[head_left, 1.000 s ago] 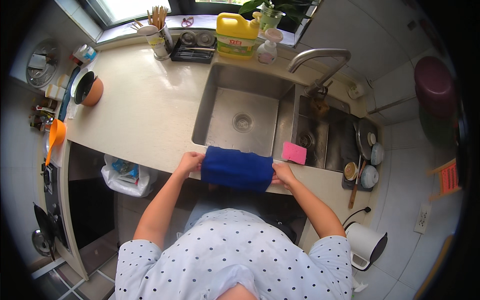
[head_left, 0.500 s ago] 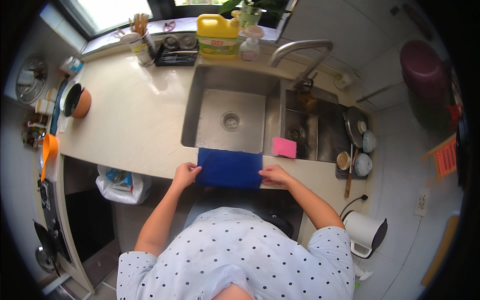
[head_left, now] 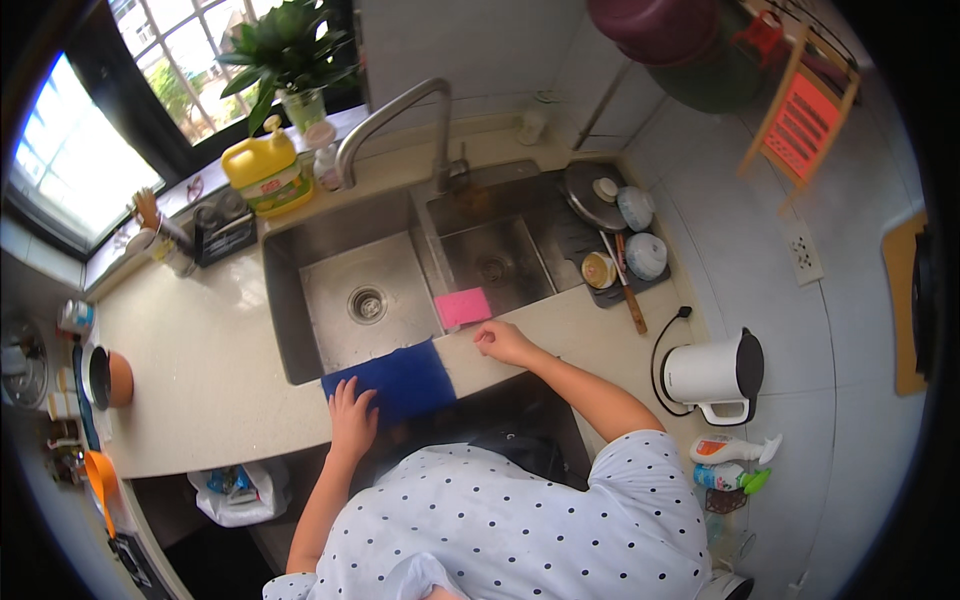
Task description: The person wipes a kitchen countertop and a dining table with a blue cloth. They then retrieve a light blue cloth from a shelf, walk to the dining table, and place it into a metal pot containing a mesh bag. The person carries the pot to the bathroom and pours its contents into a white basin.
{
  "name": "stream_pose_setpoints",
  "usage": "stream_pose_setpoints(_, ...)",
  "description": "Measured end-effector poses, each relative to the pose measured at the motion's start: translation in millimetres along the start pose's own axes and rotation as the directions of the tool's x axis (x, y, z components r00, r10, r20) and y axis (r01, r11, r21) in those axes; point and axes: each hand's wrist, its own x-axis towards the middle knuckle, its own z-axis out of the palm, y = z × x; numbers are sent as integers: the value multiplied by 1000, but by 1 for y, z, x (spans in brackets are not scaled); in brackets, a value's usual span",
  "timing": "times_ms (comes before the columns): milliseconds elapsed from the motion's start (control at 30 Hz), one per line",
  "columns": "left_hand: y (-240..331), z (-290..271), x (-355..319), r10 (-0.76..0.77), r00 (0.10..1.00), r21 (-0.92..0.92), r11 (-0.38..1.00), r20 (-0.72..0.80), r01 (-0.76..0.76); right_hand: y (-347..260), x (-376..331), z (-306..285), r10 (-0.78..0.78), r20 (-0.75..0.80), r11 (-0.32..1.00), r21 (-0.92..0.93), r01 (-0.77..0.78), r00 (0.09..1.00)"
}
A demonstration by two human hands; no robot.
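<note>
A dark blue cloth [head_left: 405, 382] lies over the counter's front edge below the large sink basin, its lower part hanging down. My left hand [head_left: 352, 415] rests on the cloth's left part with fingers stretched out and slightly apart. Off the cloth's right side, my right hand [head_left: 505, 343] is over the counter with its fingers curled in; nothing shows in them. Just beyond that hand, a pink sponge [head_left: 463, 306] sits on the sink's front rim by the divider between the basins.
The steel double sink [head_left: 290, 300] has a curved faucet [head_left: 400, 105] behind it. To the right are bowls [head_left: 646, 256], a wooden-handled utensil [head_left: 634, 308] and a white kettle [head_left: 705, 372]. At the back left stands a yellow jug [head_left: 262, 175]. A bagged bin [head_left: 240, 495] hangs below the counter.
My right hand has let go of the cloth's right edge and moved toward the sponge. My left hand has shifted from the cloth's edge onto its surface. The view has turned to the right.
</note>
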Motion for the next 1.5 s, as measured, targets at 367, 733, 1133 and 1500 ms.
stream_pose_setpoints(367,-9,-5,-31,-157,964,-261,960,-216,98,48,-5,-68,-17,-401,988,-147,-46,916)
stream_pose_setpoints(733,-39,-28,-67,-438,887,-482,751,148,451,-29,-11,-62,-261,-219,960,-158,230,940)
stream_pose_setpoints(1133,-45,-66,4,157,442,-184,983,883,17,20,-247,37,408,-643,877,472,-84,648)
stream_pose_setpoints(1500,93,-47,-1,371,31,-283,757,928,-590,-20,-496,318,738,-649,670,737,87,-185)
